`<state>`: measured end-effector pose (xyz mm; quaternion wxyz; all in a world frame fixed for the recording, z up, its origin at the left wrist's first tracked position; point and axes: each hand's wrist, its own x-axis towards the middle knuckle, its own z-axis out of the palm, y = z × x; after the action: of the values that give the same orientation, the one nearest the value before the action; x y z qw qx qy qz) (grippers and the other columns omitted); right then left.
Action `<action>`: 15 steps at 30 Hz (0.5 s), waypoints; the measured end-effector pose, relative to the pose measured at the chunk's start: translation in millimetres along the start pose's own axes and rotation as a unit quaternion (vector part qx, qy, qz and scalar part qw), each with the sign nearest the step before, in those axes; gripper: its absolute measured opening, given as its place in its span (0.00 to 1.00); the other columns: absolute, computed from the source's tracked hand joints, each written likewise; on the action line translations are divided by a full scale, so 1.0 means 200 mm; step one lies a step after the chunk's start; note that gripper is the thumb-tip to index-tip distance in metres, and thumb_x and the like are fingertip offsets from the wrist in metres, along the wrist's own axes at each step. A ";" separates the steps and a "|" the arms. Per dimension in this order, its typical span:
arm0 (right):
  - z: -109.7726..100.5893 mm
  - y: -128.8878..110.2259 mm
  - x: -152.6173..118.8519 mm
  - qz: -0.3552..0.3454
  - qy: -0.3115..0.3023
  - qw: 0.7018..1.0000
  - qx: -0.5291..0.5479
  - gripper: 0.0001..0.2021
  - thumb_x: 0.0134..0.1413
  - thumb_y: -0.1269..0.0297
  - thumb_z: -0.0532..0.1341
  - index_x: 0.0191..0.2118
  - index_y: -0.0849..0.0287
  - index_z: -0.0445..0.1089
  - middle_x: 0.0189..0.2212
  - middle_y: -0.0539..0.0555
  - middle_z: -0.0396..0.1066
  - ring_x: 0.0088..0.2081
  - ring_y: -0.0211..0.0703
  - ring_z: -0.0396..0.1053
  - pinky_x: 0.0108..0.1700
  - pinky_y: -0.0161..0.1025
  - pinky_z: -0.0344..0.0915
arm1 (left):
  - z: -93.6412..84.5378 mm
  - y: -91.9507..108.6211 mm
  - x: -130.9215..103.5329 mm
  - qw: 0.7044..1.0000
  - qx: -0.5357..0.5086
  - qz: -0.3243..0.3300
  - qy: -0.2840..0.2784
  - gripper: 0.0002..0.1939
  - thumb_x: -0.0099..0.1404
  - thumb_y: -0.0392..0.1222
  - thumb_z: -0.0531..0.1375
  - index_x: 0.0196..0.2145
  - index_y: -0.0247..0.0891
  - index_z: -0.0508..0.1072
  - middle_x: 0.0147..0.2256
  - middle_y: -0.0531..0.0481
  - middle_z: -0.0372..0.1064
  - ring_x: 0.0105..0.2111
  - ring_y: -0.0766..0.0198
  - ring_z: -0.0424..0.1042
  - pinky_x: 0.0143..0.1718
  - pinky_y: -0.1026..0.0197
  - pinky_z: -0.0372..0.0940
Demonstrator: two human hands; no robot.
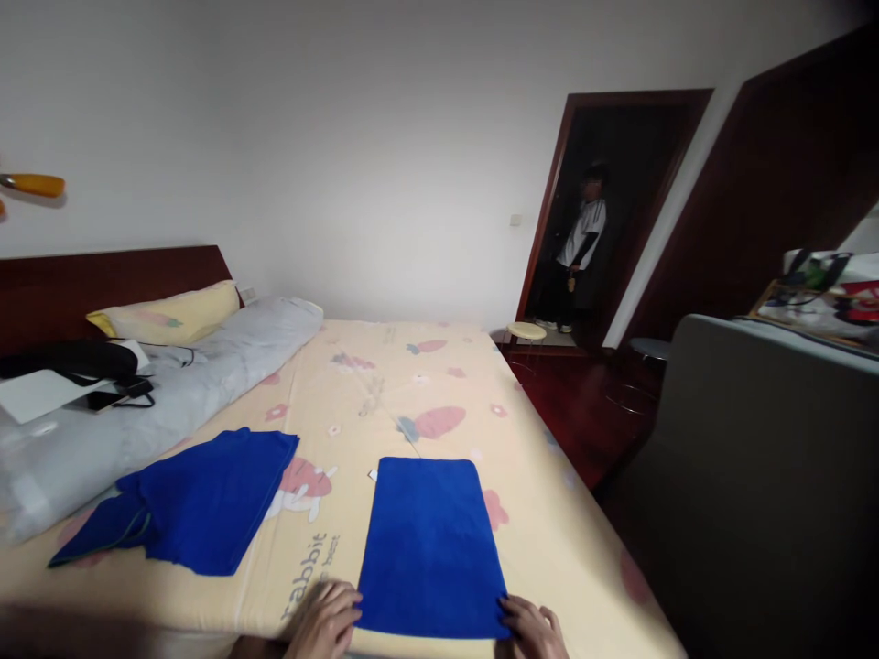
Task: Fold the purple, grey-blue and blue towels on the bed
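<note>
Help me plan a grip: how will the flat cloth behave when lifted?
The flat cloth is probably floppy: the similar blue rumpled cloth lies in loose folds. It looks thin, so it's likely light.

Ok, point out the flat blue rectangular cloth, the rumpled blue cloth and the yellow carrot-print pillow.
Flat blue rectangular cloth (432, 549), head view: centre of top face.
Rumpled blue cloth (212, 503), head view: middle of wider part.
Yellow carrot-print pillow (168, 315), head view: middle of visible face.
</note>
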<state>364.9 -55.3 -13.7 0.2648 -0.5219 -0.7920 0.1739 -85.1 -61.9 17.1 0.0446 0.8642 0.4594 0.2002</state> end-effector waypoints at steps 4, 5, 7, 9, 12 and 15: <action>-0.05 -0.12 0.09 0.093 0.046 0.986 0.131 0.22 0.55 0.41 0.53 0.35 0.52 0.75 0.44 0.59 0.77 0.48 0.57 0.73 0.50 0.51 0.67 | 0.01 -0.02 0.09 0.981 -0.131 -0.137 0.039 0.11 0.56 0.34 0.57 0.32 0.46 0.78 0.38 0.51 0.79 0.41 0.58 0.76 0.46 0.55 0.71; -0.06 -0.15 0.12 0.112 0.050 0.979 0.165 0.23 0.55 0.40 0.52 0.35 0.53 0.74 0.40 0.58 0.78 0.44 0.56 0.74 0.47 0.49 0.68 | 0.01 -0.03 0.12 0.970 -0.166 -0.176 0.040 0.10 0.57 0.36 0.57 0.32 0.45 0.78 0.35 0.51 0.79 0.38 0.59 0.76 0.43 0.57 0.71; -0.07 -0.19 0.19 0.141 0.051 0.965 0.217 0.23 0.56 0.41 0.52 0.34 0.55 0.73 0.32 0.55 0.78 0.36 0.51 0.74 0.40 0.44 0.69 | 0.01 -0.04 0.18 0.948 -0.216 -0.232 0.030 0.09 0.59 0.41 0.57 0.32 0.43 0.77 0.31 0.52 0.78 0.33 0.61 0.76 0.37 0.60 0.71; -0.06 -0.21 0.25 0.160 0.058 0.955 0.242 0.21 0.57 0.43 0.52 0.34 0.55 0.71 0.29 0.53 0.76 0.33 0.49 0.73 0.38 0.42 0.68 | 0.01 -0.05 0.23 0.937 -0.234 -0.258 0.022 0.10 0.61 0.45 0.55 0.33 0.42 0.76 0.29 0.53 0.77 0.30 0.62 0.74 0.33 0.63 0.69; -0.04 -0.19 0.29 0.176 0.061 0.954 0.233 0.19 0.59 0.46 0.50 0.36 0.54 0.70 0.31 0.53 0.76 0.36 0.48 0.73 0.39 0.41 0.68 | 0.04 -0.06 0.28 0.946 -0.162 -0.281 0.020 0.11 0.64 0.45 0.53 0.34 0.42 0.75 0.29 0.54 0.76 0.30 0.64 0.74 0.32 0.65 0.66; 0.02 -0.14 0.27 0.170 0.065 0.973 0.140 0.18 0.60 0.49 0.50 0.35 0.54 0.70 0.32 0.55 0.75 0.35 0.49 0.72 0.40 0.43 0.67 | 0.11 -0.02 0.29 0.950 -0.055 -0.305 0.019 0.11 0.63 0.38 0.52 0.34 0.41 0.74 0.30 0.53 0.76 0.32 0.64 0.74 0.36 0.65 0.65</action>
<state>324.8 -16.3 10.6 0.3530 -0.6164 -0.6407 0.2915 -51.7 -10.2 13.2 0.1421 0.6749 0.6904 0.2185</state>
